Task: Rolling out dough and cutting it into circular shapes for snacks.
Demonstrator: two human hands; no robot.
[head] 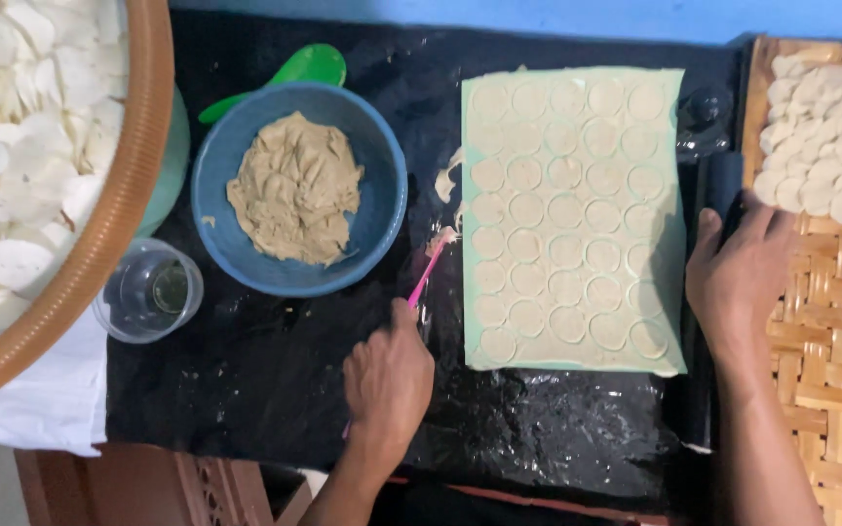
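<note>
Fingers of the left hand (389, 375) are clenched around the handle of a thin pink spatula (427, 276), whose tip carries a dab of pale dough and points toward the far side, just left of the mould. Fingers of the right hand (738, 278) lie loosely curled, palm down, over the left edge of a woven bamboo tray (835, 360) and the dark strip beside it; whether they actually pinch that edge I cannot tell.

Between the two hands lies a pale green rectangular mould sheet (672, 244) with rows of round holes, each filled with dough. It rests flat on a black plastic sheet (246, 390) smeared with paste. To the left of the mould stands a blue bowl (382, 209) holding a mound of beige dough, with a green scoop (309, 66) behind it. A clear glass (148, 290) sits near the bowl's left side. Far left, a large round basket (119, 205) holds white dried chips. On the bamboo tray's far end lie overlapping pale discs (830, 136).
</note>
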